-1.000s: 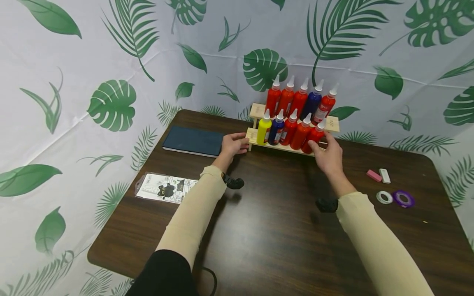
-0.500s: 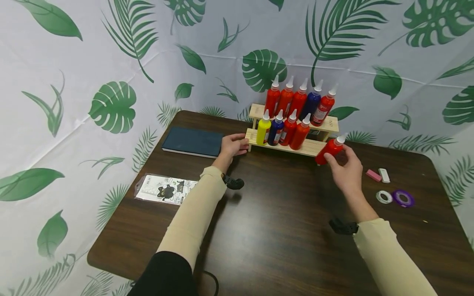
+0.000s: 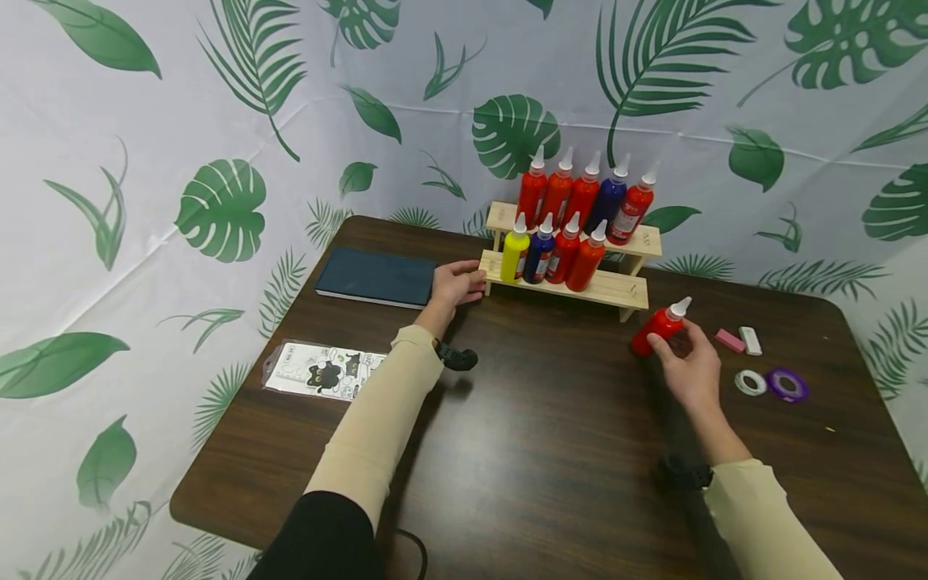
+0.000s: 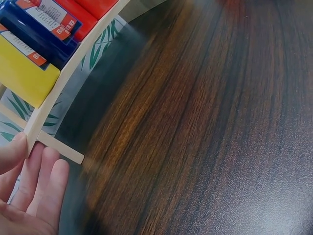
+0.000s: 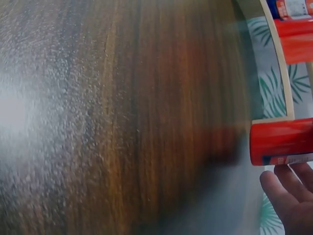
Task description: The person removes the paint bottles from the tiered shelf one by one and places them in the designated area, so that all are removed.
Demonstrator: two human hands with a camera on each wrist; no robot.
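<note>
A two-tier wooden rack (image 3: 616,287) stands at the back of the table. Its back tier bears several red squeeze bottles and a blue one (image 3: 607,201); on the front tier are a yellow bottle (image 3: 514,256), a blue one (image 3: 539,258) and two red ones (image 3: 586,266). My left hand (image 3: 455,286) pinches the left end of the lower shelf (image 4: 57,93), thumb on top and fingers beneath. To the right of the rack, my right hand (image 3: 692,370) holds a red squeeze bottle (image 3: 656,332) with a white nozzle, tilted and apart from the rack.
A dark notebook (image 3: 377,276) lies left of the rack, with a cat-print packet (image 3: 326,370) nearer. On the right are a pink eraser (image 3: 729,341), a white one (image 3: 751,341), a white tape roll (image 3: 750,383) and a purple one (image 3: 788,385). A leaf-print cloth (image 3: 435,72) hangs behind.
The right hand has taken the rightmost red bottle off the front tier and moved it right and toward me. The left hand has stayed at the rack's left end.
</note>
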